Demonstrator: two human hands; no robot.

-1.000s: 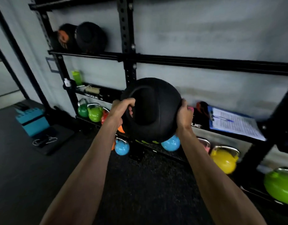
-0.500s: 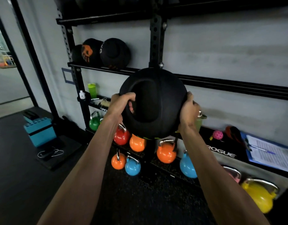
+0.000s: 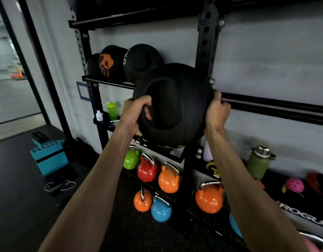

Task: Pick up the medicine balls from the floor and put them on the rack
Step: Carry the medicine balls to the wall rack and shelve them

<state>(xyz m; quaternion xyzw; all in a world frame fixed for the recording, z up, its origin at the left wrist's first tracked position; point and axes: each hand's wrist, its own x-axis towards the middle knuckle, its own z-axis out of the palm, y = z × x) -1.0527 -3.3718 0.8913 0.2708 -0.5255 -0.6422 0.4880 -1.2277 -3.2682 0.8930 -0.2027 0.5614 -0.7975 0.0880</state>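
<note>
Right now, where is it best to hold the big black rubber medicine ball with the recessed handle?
Take the big black rubber medicine ball from both sides: left hand hooked in its recessed handle, right hand cupping the smooth round opposite side, as now.

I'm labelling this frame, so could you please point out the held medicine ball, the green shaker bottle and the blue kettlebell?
held medicine ball [image 3: 182, 106]: head view, on its dark front face.
green shaker bottle [image 3: 111, 111]: head view, on its body.
blue kettlebell [image 3: 160, 211]: head view, on its round bell.
</note>
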